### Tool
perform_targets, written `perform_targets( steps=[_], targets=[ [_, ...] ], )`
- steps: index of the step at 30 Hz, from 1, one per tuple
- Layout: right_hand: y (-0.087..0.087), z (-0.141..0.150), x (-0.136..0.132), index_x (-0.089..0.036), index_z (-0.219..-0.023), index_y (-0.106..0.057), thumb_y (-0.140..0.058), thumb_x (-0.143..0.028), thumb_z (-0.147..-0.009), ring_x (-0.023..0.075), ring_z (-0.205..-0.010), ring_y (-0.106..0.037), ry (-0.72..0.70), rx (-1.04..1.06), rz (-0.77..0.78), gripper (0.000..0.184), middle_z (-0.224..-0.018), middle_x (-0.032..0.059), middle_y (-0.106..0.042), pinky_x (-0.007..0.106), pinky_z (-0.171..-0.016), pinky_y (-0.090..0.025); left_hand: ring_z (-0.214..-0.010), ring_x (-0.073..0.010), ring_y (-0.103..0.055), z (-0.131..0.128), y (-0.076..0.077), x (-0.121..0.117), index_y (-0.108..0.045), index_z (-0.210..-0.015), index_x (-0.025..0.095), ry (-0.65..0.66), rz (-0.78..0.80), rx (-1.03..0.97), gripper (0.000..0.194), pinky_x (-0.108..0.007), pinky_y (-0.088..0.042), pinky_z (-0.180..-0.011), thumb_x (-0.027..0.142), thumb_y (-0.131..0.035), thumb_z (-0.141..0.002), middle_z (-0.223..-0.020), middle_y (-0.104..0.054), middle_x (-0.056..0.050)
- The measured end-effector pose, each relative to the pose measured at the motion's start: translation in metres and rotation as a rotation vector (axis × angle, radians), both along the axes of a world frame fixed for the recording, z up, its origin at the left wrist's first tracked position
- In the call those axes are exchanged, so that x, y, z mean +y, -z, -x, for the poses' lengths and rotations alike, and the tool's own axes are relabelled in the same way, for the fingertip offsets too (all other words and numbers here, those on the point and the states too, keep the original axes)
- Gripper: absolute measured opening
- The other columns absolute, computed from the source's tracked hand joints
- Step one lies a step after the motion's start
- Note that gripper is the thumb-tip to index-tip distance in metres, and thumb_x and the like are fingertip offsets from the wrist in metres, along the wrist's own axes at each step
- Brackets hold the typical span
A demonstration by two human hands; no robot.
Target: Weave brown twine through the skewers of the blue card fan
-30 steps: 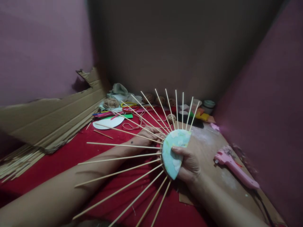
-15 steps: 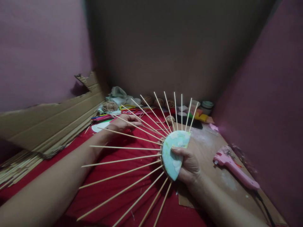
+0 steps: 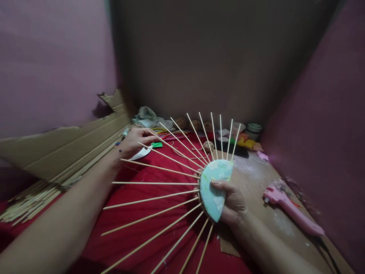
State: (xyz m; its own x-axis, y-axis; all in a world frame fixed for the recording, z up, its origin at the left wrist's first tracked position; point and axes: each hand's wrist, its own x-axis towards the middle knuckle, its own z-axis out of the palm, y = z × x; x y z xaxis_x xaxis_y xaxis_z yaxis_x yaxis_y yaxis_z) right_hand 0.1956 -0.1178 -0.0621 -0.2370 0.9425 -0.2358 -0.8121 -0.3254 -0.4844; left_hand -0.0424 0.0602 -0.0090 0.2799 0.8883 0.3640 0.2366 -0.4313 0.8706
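Note:
My right hand (image 3: 232,201) grips a pale blue-green half disc (image 3: 213,184) from which several thin wooden sticks (image 3: 155,198) fan out to the left and upward. It holds the piece above the red cloth (image 3: 159,224). My left hand (image 3: 134,141) reaches far forward to the left. Its fingers curl over a white paper disc (image 3: 141,153) lying on the cloth near coloured scraps. I cannot see whether it grips the disc.
A pink glue gun (image 3: 288,209) lies on the brown board (image 3: 262,182) at right. Torn cardboard (image 3: 62,148) leans along the left wall above a heap of loose sticks (image 3: 23,207). Twine balls, small jars (image 3: 253,129) and coloured bits crowd the far edge.
My left hand has moved away from the half disc, forward and left, to the white paper disc. My right hand keeps the fan of sticks almost still.

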Motion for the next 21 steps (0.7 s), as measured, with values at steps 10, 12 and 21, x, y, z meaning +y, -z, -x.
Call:
perform_targets(
  steps=[10,12,21],
  targets=[
    [0.002,-0.001,0.001,-0.014,-0.081,-0.066,-0.06,-0.005,-0.065,0.0223,-0.079,-0.069,-0.051,0.004,-0.039,0.019,-0.071,0.005,-0.073,0.045,-0.086,-0.05,-0.038,-0.0064,-0.047,-0.009,0.005,0.0,-0.063,-0.067,0.014,-0.03,-0.035,-0.417,0.012,-0.019,-0.035,-0.037,0.024,-0.07,-0.065,-0.05,-0.054,0.004],
    [0.003,-0.001,0.001,-0.014,-0.079,-0.066,-0.061,-0.006,-0.065,0.0227,-0.078,-0.069,-0.064,0.004,-0.036,0.016,-0.069,0.0053,-0.072,0.045,-0.085,-0.05,-0.039,-0.007,-0.049,-0.01,0.004,-0.001,-0.062,-0.068,0.015,-0.021,-0.016,-0.464,0.013,-0.019,-0.036,-0.038,0.023,-0.07,-0.064,-0.051,-0.054,0.004],
    [0.002,0.001,0.0,-0.011,-0.079,-0.067,-0.058,-0.007,-0.067,0.0193,-0.067,-0.069,-0.134,0.028,0.0,0.016,-0.076,0.0083,-0.074,0.039,-0.081,-0.053,-0.04,-0.0083,-0.049,-0.012,0.009,0.009,-0.059,-0.071,0.015,-0.03,0.014,-0.5,0.022,-0.021,-0.039,-0.039,0.029,-0.071,-0.06,-0.05,-0.053,0.005]
  ],
)
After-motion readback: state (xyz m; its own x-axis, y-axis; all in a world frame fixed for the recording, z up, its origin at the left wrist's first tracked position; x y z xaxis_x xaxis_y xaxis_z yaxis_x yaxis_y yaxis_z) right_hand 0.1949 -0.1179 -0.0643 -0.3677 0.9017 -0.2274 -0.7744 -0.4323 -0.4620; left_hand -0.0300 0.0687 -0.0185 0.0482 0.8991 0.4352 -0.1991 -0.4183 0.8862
